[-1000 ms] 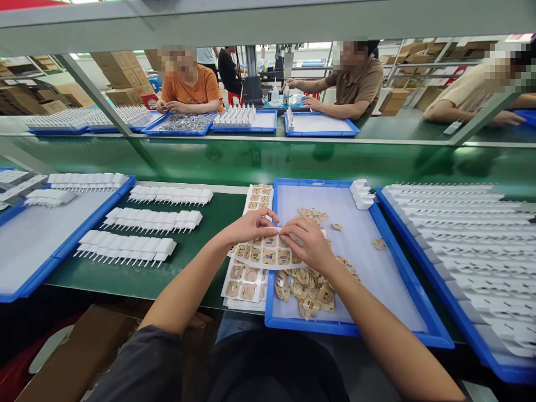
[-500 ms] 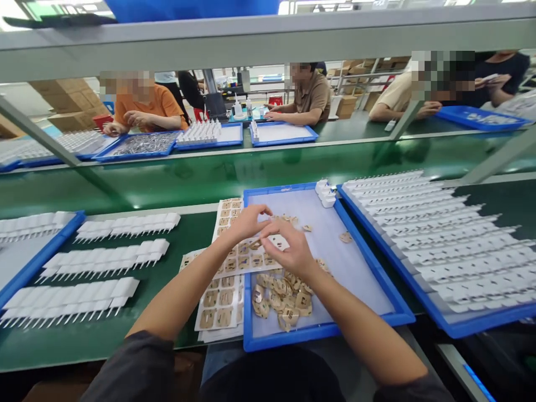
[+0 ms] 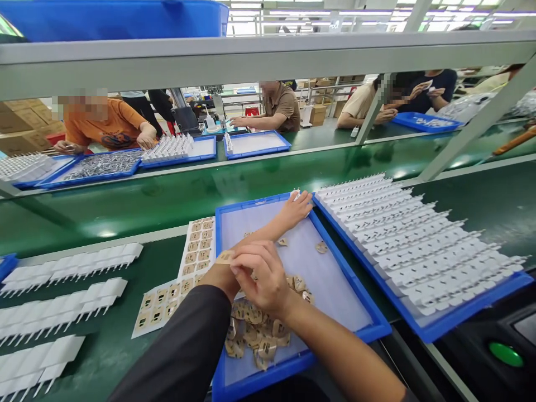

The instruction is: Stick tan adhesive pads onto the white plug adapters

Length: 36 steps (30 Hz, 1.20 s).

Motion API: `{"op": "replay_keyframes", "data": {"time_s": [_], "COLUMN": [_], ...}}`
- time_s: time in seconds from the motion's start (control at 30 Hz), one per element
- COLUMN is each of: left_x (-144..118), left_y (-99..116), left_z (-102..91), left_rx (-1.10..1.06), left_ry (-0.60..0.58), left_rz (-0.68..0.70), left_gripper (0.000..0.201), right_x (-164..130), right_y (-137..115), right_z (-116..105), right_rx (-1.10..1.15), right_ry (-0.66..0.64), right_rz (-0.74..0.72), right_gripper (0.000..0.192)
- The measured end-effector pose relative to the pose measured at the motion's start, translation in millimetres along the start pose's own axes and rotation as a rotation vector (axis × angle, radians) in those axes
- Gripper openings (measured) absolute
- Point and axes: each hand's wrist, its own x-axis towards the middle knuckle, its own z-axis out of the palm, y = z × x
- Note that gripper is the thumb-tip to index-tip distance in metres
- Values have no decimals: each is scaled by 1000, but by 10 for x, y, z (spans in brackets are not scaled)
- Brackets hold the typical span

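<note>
My left hand (image 3: 295,211) reaches to the far right corner of the blue tray (image 3: 268,200), its fingers bent over a white plastic part (image 3: 295,194) that they partly hide. Lower down, my right hand (image 3: 263,276) is closed in a pinch on a small tan sticker (image 3: 225,257), just above my left forearm. Below the right hand, a heap of loose tan pieces (image 3: 262,335) lies in the tray. A few more, including a tan piece (image 3: 321,247), are scattered farther back. Left of the tray lie sheets of tan stickers (image 3: 196,245), partly covered by my left arm.
To the right, another blue tray (image 3: 473,318) carries rows of white parts (image 3: 389,240). More white parts (image 3: 71,301) stand in rows on the green bench at left. A grey shelf beam (image 3: 268,61) crosses overhead. Co-workers sit across the bench behind a green panel (image 3: 176,195).
My left hand has left my right hand and stretched forward to the white part in the tray's corner. The right hand now pinches a sticker over the left forearm. The view has turned right.
</note>
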Motion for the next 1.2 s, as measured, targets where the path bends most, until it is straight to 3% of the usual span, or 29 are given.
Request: {"op": "replay_keyframes", "data": {"time_s": [0.1,0.17,0.3,0.43,0.53,0.67,0.87,1.07,1.2], "left_x": [-248,-562,-1429,-2206,-2519,-2684,-2784,-2755,-2767], "left_y": [-5,-22,-8,116,239,343,323,318,354], "left_z": [-338,-651,-1172,-1305,-1245,-1167,-1210,-1225,-1219], "left_rx": [-68,-164,-725,-956,-976,-971,-1188,-1069,-1083], "left_ry": [43,84,257,398,455,486,392,460,451], "left_rz": [-120,-209,-509,-642,-664,-635,-616,-749,-683], "left_gripper": [21,34,51,50,50,48,54,43,42], "right_x": [11,24,30,-28,-76,-115,-168,-192,-169], "right_y": [-3,-23,-56,-60,-75,-78,32,67,62], "right_z": [7,4,22,108,182,256,308,286,291], "right_rx": [37,111,337,537,614,594,584,596,594], "right_ry": [-2,-8,-101,-247,-387,-525,-473,-482,-473], "right_rz": [84,167,453,674,741,796,859,917,939], "right_gripper": [17,14,19,29,34,37,39,38,38]}}
